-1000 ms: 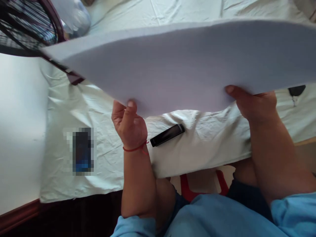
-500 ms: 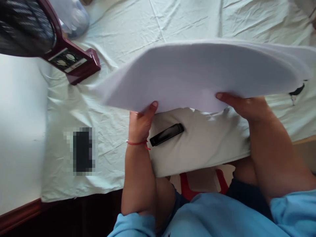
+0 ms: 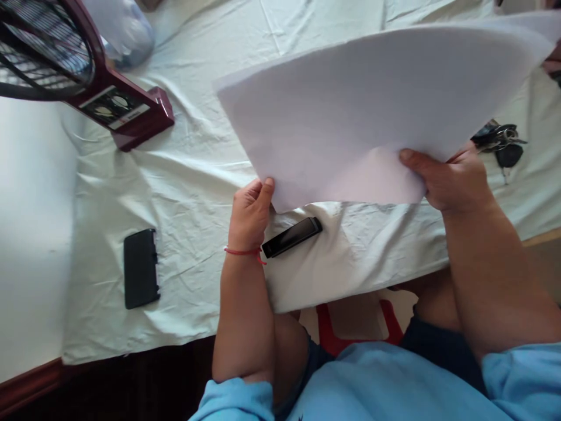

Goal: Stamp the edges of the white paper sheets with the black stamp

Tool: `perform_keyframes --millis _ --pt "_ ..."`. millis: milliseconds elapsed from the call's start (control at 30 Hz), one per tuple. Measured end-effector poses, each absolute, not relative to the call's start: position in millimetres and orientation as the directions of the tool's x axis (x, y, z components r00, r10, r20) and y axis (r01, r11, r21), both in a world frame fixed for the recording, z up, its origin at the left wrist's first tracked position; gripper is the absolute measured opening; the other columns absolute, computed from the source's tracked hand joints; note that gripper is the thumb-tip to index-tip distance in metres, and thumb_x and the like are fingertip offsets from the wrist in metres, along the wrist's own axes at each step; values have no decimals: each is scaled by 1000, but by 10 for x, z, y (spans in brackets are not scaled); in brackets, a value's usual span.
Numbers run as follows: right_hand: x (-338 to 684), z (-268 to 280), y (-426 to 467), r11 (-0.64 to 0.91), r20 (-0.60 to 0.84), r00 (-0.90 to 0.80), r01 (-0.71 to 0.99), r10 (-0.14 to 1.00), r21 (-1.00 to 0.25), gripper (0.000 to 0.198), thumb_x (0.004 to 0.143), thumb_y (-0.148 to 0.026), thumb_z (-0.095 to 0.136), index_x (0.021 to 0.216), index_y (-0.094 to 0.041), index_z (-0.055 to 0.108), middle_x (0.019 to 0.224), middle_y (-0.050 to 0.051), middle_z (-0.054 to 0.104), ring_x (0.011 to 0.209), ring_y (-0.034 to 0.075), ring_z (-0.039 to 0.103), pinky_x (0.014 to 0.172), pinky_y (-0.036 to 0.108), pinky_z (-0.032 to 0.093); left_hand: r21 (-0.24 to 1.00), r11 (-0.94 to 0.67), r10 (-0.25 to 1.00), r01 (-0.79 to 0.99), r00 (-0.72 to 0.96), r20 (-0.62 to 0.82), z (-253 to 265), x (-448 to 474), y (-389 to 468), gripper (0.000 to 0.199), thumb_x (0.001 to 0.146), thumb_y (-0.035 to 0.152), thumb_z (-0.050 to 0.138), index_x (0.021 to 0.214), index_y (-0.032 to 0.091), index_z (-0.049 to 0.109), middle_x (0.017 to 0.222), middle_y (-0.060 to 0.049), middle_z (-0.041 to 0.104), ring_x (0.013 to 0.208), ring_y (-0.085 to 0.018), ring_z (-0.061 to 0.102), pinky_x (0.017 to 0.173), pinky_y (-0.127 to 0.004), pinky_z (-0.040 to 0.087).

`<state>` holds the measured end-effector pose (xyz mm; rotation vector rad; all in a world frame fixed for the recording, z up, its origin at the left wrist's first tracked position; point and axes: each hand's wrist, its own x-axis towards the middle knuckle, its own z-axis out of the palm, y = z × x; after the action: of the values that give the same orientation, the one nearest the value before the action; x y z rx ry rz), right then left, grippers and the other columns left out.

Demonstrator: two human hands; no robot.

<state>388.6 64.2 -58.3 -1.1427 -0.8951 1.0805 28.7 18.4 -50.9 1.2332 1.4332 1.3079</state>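
Observation:
White paper sheets [image 3: 363,111], bowed upward, are held above the cloth-covered table. My left hand [image 3: 250,210] pinches their near left corner, thumb on top and fingers folded beneath. On the near right edge, my right hand [image 3: 451,175] grips the paper with its thumb across the upper face; its other fingers are mostly hidden. Just right of my left wrist, a long black object that looks like a stapler [image 3: 292,237] lies on the cloth. How many sheets there are I cannot tell.
A maroon table fan [image 3: 142,120] stands at the far left, with a clear plastic bag [image 3: 131,35] behind it. A black phone-shaped object [image 3: 140,269] lies at the left. Keys [image 3: 504,143] rest beyond my right hand. The pale tablecloth [image 3: 193,280] hangs over the near edge.
The paper's left side has swung in to the right and its far edge has risen. My left hand's folded fingers now show, and the keys have come more into view.

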Motion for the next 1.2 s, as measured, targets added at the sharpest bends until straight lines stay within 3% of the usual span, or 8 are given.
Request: perform_keyframes --millis 67,200,300,400,533,700,1000,1200 --pt "3903 -540 648 124 68 266 -201 962 -972 65 50 -45 122 96 -23 82 114 2 89 124 31 86 127 56 67 993 5 983 118 -183 17 -534 287 204 73 93 89 93 71 23 71 64 -1 63 64 -17 62 60 -27 53" --pt "3909 -470 657 140 68 315 -213 947 -967 72 40 -51 123 93 -25 81 112 2 90 126 33 85 129 59 66 993 62 984 104 -171 -44 -481 361 198 70 98 86 90 75 22 75 70 -6 74 61 -16 63 57 -27 50" --pt "3906 -460 667 108 37 306 -219 951 -970 73 37 -51 124 90 -24 81 115 5 91 126 34 86 126 59 68 995 88 987 47 -140 -81 -387 418 168 72 93 86 95 72 22 69 66 -6 73 51 -12 51 49 -26 39" --pt "3916 -472 682 60 -9 289 -229 957 -972 75 38 -50 124 96 -24 84 118 6 91 124 35 86 124 60 69 997 79 988 2 -137 -78 -310 443 148 74 85 87 101 70 24 64 57 0 62 48 -11 41 44 -26 27" --pt "3960 -496 710 30 -39 288 -231 957 -972 81 34 -49 124 100 -23 86 117 8 91 127 37 85 123 62 70 999 44 992 -18 -117 -45 -249 456 144 76 82 86 104 69 25 60 54 4 49 51 -11 40 47 -27 29" --pt "4006 -505 730 7 -61 271 -243 961 -970 77 36 -43 124 99 -22 86 122 9 91 131 37 84 122 60 70 997 9 997 -78 -74 -14 -220 455 132 73 86 79 106 70 24 61 58 5 45 54 -10 39 50 -25 31" --pt "4085 -537 745 -26 -97 273 -251 957 -968 70 38 -30 120 96 -24 82 119 6 91 127 37 86 120 63 71 992 55 998 -116 -15 -57 -211 449 102 62 82 70 112 79 22 73 66 3 53 57 -10 44 51 -24 35" --pt "4093 -536 738 -19 -90 270 -254 959 -967 69 39 -31 121 92 -23 79 120 7 92 126 36 87 122 61 70 991 86 996 -104 -13 -88 -249 449 111 61 80 70 112 81 23 74 65 0 62 56 -11 48 50 -25 35"
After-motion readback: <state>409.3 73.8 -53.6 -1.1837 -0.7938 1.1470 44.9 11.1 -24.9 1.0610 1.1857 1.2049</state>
